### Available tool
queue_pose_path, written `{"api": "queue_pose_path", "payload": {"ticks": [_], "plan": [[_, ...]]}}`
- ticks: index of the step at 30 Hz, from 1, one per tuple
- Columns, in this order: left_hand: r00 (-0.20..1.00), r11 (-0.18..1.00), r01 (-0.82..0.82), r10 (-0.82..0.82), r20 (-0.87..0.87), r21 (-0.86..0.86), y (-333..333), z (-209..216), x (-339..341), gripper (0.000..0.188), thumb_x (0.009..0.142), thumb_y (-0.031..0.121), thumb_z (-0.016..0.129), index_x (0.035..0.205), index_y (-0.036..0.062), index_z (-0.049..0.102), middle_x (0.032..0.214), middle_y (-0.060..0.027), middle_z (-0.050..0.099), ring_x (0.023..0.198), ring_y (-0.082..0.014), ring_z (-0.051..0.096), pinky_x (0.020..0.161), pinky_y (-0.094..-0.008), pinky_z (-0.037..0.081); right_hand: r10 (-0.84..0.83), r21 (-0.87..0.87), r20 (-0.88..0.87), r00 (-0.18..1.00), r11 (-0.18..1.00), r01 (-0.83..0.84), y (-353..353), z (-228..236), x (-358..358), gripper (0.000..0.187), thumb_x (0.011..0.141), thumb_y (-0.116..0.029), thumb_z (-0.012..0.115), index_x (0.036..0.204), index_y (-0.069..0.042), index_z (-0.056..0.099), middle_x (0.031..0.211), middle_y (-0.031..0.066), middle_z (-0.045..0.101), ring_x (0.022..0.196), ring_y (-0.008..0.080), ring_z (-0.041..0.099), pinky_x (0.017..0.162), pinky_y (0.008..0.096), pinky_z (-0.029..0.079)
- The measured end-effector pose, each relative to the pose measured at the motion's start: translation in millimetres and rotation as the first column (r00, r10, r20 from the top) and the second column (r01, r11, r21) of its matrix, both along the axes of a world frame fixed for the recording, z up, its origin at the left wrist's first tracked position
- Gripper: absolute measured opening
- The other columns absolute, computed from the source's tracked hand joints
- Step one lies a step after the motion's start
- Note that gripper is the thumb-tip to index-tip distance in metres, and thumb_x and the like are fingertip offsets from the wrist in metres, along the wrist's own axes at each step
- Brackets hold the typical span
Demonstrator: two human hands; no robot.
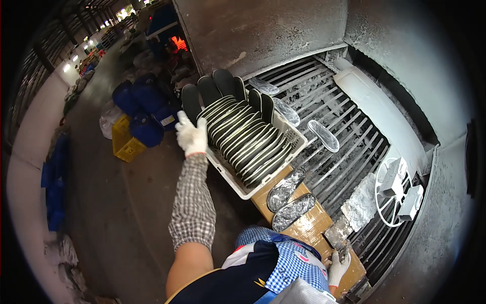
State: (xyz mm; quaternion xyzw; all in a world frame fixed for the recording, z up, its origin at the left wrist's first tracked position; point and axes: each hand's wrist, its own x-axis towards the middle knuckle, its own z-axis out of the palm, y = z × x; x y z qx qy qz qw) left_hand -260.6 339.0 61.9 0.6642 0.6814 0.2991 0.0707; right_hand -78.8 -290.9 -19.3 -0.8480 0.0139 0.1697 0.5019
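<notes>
The left hand (191,136) had fingers spread beside shoe soles (243,139), seemingly light, flexible, best gripped by an edge. I couldn't tell whether the right hand (338,268) pinched anything.

Dim floor (136,202), glowing lamps (67,67); bowed edges, black corners.

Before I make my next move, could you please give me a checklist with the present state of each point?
1. Both hands gloved: ok; left hand and right hand wear white gloves.
2. Left hand's grip on the white basket: cannot tell; it is at the edge.
3. Right hand's hold: cannot tell; the fingers show poorly.
4. Basket filled: ok; dark soles are packed in rows.
5. Cardboard clear: not ok; two shiny soles lie there.
6. Metal bars clear: not ok; three pale soles lie there.
</notes>
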Motion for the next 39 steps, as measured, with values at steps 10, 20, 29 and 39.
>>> {"api": "queue_pose_path", "payload": {"ticks": [10,20,29,39], "plan": [[0.996,0.975,-0.005,0.024,0.085,-0.220,96,-48,-22,0.066,0.088,0.033,0.076,0.139,-0.0048,0.059,0.132,-0.0332,0.068,0.125,-0.0470,0.067,0.107,-0.0511,0.053,-0.063,0.075,0.004,0.998,0.995,0.062,18,7,-5,0.034,0.098,-0.006,0.069,0.130,0.002,0.066,0.096,0.0025,0.068,0.080,0.0128,0.062,0.072,0.0291,0.053],[0.993,0.935,0.108,-0.116,0.004,0.337,27,29,6,0.063,0.090,0.036,0.072,0.149,0.0170,0.061,0.121,-0.0210,0.077,0.103,-0.0422,0.075,0.093,-0.0493,0.059,-0.088,-0.001,-0.161,0.983,0.996,0.090,-15,-3,-5,0.046,0.099,-0.012,0.067,0.144,-0.003,0.061,0.099,0.0013,0.067,0.079,0.0104,0.059,0.070,0.0274,0.050],[0.336,0.570,0.644,-0.810,0.482,0.510,-176,125,89,0.033,0.092,-0.006,0.074,0.124,-0.0057,0.073,0.121,-0.0125,0.075,0.103,-0.0153,0.070,0.089,-0.0284,0.058,-0.074,0.068,-0.082,0.994,0.995,0.080,-25,-24,-3,0.044,0.098,-0.015,0.068,0.141,-0.004,0.063,0.091,-0.0004,0.063,0.075,0.0106,0.056,0.064,0.0290,0.048],[0.277,0.318,0.936,-0.930,-0.242,-0.148,-261,-16,199,0.021,0.092,0.020,0.070,0.108,0.0072,0.066,0.085,-0.0127,0.073,0.078,-0.0330,0.074,0.070,-0.0454,0.058,-0.165,0.071,-0.095,0.982,0.983,0.172,-54,-31,-9,0.046,0.098,-0.014,0.066,0.144,-0.008,0.063,0.087,-0.0015,0.061,0.056,0.0078,0.049,0.045,0.0256,0.042]]}}
